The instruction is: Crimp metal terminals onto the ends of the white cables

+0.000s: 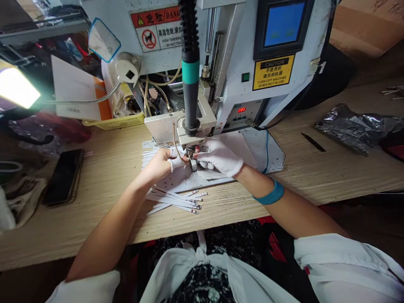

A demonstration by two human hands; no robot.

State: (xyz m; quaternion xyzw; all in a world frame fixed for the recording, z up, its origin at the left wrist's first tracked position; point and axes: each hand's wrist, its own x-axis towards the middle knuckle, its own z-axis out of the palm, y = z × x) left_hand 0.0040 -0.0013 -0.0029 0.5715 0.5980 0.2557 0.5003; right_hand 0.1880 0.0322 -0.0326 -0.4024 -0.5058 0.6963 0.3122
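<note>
Under the soldering iron of the white machine, my two hands meet with their fingertips almost touching. My left hand, with white covers on some fingers, is pinched at the left side of the tip. My right hand, in a white glove, is closed at the right side. Whatever lies between the fingers is too small and covered to make out. A thin brown tube curves down to the tip. White flat strips with small parts at their ends lie in a loose pile nearer me. More white strips lie beside my left hand.
The machine has a blue screen and a red-digit controller. A phone and a yellow basket stand left, near a bright lamp. Right lie black tweezers and a silvery bag.
</note>
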